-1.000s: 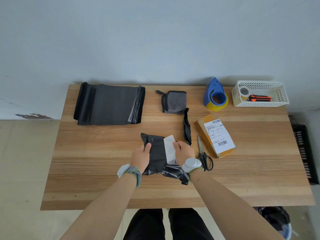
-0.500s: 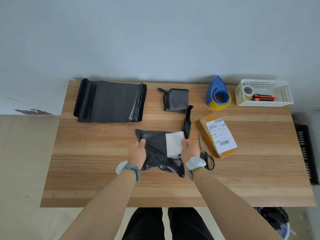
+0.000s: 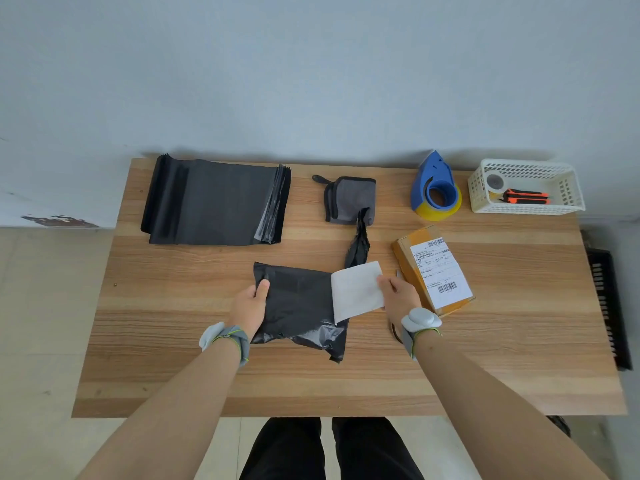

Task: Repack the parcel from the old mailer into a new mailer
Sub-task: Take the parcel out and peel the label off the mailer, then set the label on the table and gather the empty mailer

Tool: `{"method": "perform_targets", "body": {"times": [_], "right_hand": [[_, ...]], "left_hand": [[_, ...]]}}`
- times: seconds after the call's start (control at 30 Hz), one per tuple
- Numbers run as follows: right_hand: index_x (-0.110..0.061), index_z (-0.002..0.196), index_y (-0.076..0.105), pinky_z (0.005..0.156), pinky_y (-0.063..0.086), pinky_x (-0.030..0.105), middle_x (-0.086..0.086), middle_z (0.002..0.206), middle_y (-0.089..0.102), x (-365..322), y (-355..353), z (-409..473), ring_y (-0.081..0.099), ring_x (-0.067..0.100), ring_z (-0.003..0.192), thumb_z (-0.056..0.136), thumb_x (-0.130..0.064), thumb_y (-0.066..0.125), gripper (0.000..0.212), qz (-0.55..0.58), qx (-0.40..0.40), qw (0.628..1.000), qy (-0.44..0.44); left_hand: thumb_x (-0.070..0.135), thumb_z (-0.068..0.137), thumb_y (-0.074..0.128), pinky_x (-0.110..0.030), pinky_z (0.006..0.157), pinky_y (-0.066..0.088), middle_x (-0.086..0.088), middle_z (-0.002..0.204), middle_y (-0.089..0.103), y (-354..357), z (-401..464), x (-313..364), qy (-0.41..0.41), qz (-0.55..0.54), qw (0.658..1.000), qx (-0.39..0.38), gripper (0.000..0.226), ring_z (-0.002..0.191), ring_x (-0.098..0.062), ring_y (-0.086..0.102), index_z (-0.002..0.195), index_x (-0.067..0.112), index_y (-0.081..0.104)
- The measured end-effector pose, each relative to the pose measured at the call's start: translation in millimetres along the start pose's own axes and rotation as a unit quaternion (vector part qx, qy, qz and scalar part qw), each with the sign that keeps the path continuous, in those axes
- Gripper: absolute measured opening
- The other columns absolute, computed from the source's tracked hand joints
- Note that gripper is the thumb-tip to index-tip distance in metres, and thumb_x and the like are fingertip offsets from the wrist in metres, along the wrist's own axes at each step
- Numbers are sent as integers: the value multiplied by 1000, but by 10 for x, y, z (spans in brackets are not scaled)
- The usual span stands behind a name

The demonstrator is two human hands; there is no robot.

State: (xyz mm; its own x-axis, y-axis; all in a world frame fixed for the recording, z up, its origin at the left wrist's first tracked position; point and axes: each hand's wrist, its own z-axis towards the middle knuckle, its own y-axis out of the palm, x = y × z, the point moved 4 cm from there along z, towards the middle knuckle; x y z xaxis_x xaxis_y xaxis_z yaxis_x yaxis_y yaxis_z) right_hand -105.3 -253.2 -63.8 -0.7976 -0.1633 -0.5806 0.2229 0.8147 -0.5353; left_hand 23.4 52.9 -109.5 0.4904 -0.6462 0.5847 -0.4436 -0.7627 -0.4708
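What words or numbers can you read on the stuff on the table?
None can be read as text.
White label on the cardboard box: two barcodes and small printed lines, too small and blurred to read.
White sheet pinched by the right hand at the black mailer: looks blank.
Tape dispenser, basket and stack of mailers: no writing visible.

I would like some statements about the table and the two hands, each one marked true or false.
1. The left hand presses on the black mailer. True.
2. The right hand holds the tape dispenser. False: it holds a white label; the dispenser stands apart.
3. The cardboard box carries a barcode label. True.
4. The white basket sits at the table's left end. False: right end, by the wall.
5. The stack of black mailers lies untouched. True.
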Motion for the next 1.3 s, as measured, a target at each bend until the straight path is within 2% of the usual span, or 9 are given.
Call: {"method": "perform_targets", "body": {"times": [0.2, 0.4, 0.53, 0.6, 0.8, 0.97, 1.1, 1.2, 1.3], "right_hand": [[-20, 98, 69, 61, 42, 29, -1, 77, 60, 39, -43, 40, 54, 19, 72, 99, -40, 47, 30, -17, 6, 1000, -10], [-23, 93, 66, 60, 38, 26, -8, 73, 57, -21, -45, 37, 52, 17, 74, 99, -38, 48, 24, -6, 13, 999, -29], [-15, 93, 66, 76, 44, 34, 4, 86, 64, 85, -356, 101, 55, 24, 81, 98, -43, 46, 35, 20, 95, 995, 13], [-10, 81, 62, 70, 41, 35, 5, 75, 59, 163, -561, 131, 51, 24, 72, 98, -42, 47, 39, 26, 119, 993, 14], [-14, 65, 51, 59, 33, 30, 2, 64, 50, 161, -619, 110, 42, 19, 61, 98, -40, 49, 42, 33, 108, 994, -3], [-12, 74, 59, 60, 37, 31, -1, 64, 55, 186, -630, 43, 46, 18, 60, 96, -46, 50, 41, 62, 110, 992, -6], [-15, 70, 56, 59, 38, 30, 0, 63, 54, 63, -580, -86, 47, 18, 61, 95, -50, 50, 43, 53, 108, 992, -22], [-15, 73, 58, 61, 41, 31, 1, 68, 57, -44, -551, -192, 49, 18, 64, 94, -51, 51, 43, 34, 114, 992, -41], [-21, 80, 63, 67, 47, 34, -2, 75, 63, -129, -566, -320, 56, 17, 71, 92, -51, 54, 34, 14, 122, 990, -65]], "left_hand": [[53, 97, 40, -48, 86, 52, -12, 91, 70, -97, 37, -50, -8, 21, 1000, -12, 53, 86, -32, 64, 93, 6, 65], [71, 80, 36, -36, 69, 41, -7, 81, 54, -116, -26, -25, -18, -5, 1000, -6, 55, 76, -23, 52, 84, 19, 53], [46, 101, 38, -43, 100, 38, -15, 126, 60, -397, -73, -60, -79, -14, 993, 85, 50, 121, -38, 52, 126, 9, 60], [48, 101, 34, -42, 103, 34, -17, 133, 56, -553, -45, -218, -100, 39, 991, 77, 52, 125, -40, 48, 133, 12, 55], [45, 100, 41, -40, 83, 44, -14, 98, 65, -352, -84, -193, -11, 82, 995, 51, 45, 101, -38, 59, 101, 6, 63], [36, 95, 49, -46, 96, 43, -9, 119, 58, -325, -190, 31, 63, 188, 965, 171, 36, 112, -32, 50, 124, 15, 53], [24, 96, 48, -36, 84, 49, 0, 101, 62, 58, -398, 594, 248, 166, 952, 64, 18, 94, -21, 58, 108, 17, 60], [23, 97, 46, -30, 77, 52, 4, 90, 66, 449, -611, 1036, 262, 122, 954, -76, 16, 83, -15, 63, 104, 22, 60], [18, 94, 40, -39, 73, 58, -2, 83, 69, 783, -868, 1390, 215, 34, 960, -177, 23, 73, -19, 68, 109, 27, 55]]}}
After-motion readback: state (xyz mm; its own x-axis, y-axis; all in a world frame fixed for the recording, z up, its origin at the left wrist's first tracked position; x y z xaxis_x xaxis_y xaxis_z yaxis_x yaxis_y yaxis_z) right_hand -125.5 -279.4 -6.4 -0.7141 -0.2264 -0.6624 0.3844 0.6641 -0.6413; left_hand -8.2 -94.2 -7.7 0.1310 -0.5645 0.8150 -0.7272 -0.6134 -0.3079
